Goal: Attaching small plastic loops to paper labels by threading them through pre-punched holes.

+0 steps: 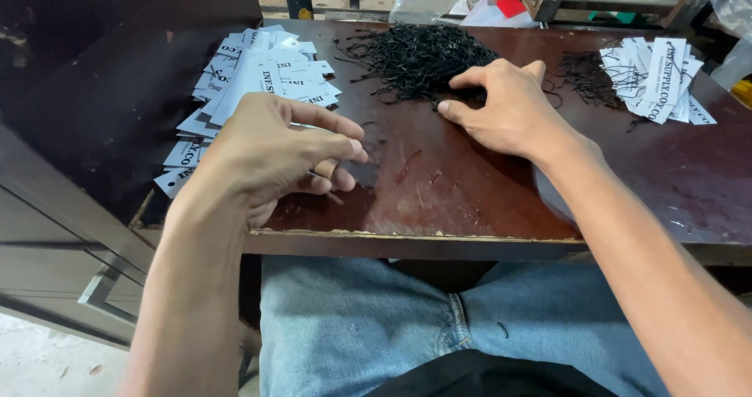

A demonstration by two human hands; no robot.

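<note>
Hands over dark brown bench point(470, 201). Left hand point(270, 150) hovers beside pile of white tags point(251, 80), grip pinched shut, held item too small to tell. Right hand point(501, 103) rests at heap of black strings point(419, 52), fingertips point(448, 109) loosely curled, nothing clearly held. Second stack of strung tags point(658, 80) far right.

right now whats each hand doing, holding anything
left hand: fingers pinched together, contents cannot be told
right hand: open, fingertips at the black strings

Cords point(419, 56) heaped on desk point(470, 201) just beyond right fingers point(458, 109), touching. Tags point(251, 84) left of and behind left fingers point(341, 150). Strung tags point(658, 80) far right.
</note>
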